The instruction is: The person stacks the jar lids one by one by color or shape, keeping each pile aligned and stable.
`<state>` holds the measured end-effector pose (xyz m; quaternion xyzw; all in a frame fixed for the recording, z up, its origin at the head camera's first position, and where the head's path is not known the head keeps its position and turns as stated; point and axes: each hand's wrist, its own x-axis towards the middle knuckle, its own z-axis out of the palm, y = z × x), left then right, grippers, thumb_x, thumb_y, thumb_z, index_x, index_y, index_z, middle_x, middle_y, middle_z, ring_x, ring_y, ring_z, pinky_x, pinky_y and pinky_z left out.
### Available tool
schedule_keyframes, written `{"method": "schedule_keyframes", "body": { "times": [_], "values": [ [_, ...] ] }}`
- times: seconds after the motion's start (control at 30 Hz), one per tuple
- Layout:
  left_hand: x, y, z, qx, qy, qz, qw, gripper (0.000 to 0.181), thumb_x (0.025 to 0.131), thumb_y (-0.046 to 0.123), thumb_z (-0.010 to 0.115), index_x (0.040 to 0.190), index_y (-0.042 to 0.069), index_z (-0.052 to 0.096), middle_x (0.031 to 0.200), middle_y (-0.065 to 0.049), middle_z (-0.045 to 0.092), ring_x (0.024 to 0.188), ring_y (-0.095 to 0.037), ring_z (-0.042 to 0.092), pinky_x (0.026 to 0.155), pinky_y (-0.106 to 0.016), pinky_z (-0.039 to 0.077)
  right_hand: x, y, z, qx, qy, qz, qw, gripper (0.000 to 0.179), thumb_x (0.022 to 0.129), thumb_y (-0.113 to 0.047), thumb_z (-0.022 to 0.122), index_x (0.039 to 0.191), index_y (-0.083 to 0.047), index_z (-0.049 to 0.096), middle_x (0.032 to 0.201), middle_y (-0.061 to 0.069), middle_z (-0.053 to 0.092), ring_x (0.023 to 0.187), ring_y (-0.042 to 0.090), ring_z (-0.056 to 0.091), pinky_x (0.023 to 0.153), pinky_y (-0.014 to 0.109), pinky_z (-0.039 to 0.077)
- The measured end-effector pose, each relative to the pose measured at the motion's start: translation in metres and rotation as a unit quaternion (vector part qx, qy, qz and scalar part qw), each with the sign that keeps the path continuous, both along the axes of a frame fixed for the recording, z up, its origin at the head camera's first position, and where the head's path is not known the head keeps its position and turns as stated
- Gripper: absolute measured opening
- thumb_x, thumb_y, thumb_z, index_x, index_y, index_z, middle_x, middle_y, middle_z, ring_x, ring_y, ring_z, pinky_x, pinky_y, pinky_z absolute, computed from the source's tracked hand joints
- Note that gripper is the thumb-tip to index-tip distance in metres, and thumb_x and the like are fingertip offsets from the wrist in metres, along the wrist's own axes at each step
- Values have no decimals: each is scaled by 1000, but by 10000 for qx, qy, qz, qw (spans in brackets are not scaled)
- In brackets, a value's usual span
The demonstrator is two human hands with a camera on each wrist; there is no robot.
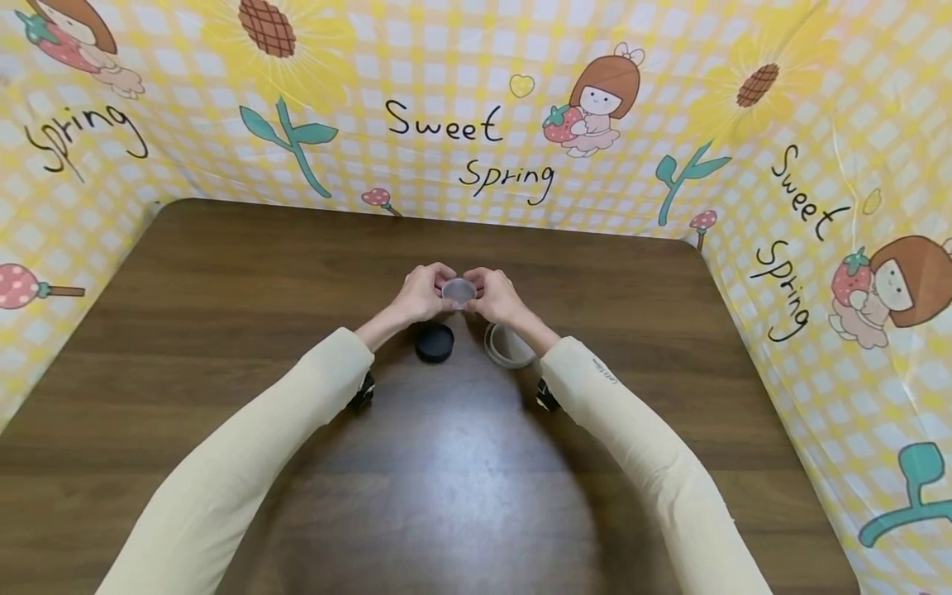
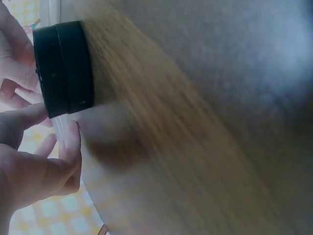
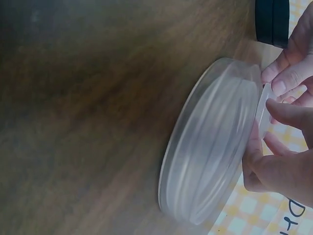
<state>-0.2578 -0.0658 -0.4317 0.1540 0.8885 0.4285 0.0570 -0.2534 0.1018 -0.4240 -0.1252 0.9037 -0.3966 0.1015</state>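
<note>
Both hands meet over the table around a small, round, translucent disc (image 1: pixel 459 291) with a paler rim. My left hand (image 1: pixel 424 293) grips its left edge between thumb and fingers. The right hand (image 1: pixel 496 296) pinches the opposite edge. In the right wrist view the disc (image 3: pixel 264 108) shows side-on as a thin, whitish strip between the fingertips. Nearer to me, by the left wrist, stands a low, round black container (image 1: pixel 435 343) with a seam round its side (image 2: pixel 63 68). A larger, low, clear round plastic container (image 3: pixel 210 142) stands by the right wrist, partly hidden by it in the head view.
The dark wood table (image 1: pixel 461 496) reaches toward me and out to both sides. A yellow checked cloth (image 1: pixel 461 66) with printed figures hangs along its back and sides. Each wrist bears a black strap, the left one (image 1: pixel 362 391) and the right one (image 1: pixel 546 395).
</note>
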Motion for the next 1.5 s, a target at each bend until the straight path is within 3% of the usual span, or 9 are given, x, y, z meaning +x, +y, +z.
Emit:
{"method": "schedule_keyframes", "body": {
  "times": [0.27, 0.63, 0.93, 1.17, 1.5],
  "values": [
    [6, 3, 7, 94, 35, 18, 9999, 48, 74, 2, 81, 116, -8, 61, 99, -22, 65, 90, -31, 60, 82, -39, 47, 6, 5, 7, -88, 83, 34, 9999, 47, 82, 7, 70, 127, 5, 57, 112, 21, 65, 100, 29, 65, 85, 32, 51],
    [21, 15, 24, -59, 56, -152, 9999, 46, 75, 2, 80, 115, -8, 60, 101, -22, 65, 97, -32, 55, 88, -40, 41, 25, 19, 20, -55, 268, 91, 9996, 47, 81, 5, 71, 126, 6, 57, 113, 23, 64, 101, 32, 64, 86, 35, 51],
    [42, 41, 33, -287, -130, -267, 9991, 48, 76, 5, 80, 119, -4, 60, 108, -19, 60, 106, -30, 46, 90, -39, 40, 49, 45, 27, -13, 258, 146, 9996, 50, 81, 4, 73, 127, 8, 55, 115, 23, 60, 102, 32, 62, 83, 37, 51],
    [54, 63, 30, -341, 2, -443, 9984, 46, 76, 7, 81, 116, -3, 61, 102, -17, 63, 103, -27, 48, 86, -36, 42, 66, 67, 29, 47, 257, 134, 9996, 49, 81, 5, 72, 126, 9, 55, 114, 25, 56, 100, 34, 62, 82, 37, 52],
    [64, 79, 21, -522, -411, -431, 9969, 46, 79, 7, 79, 120, -2, 59, 109, -17, 55, 103, -28, 49, 87, -38, 44, 77, 77, 20, 212, 322, 123, 9992, 47, 78, 8, 71, 123, 12, 56, 108, 25, 62, 98, 35, 62, 81, 40, 52]
  ]
}}
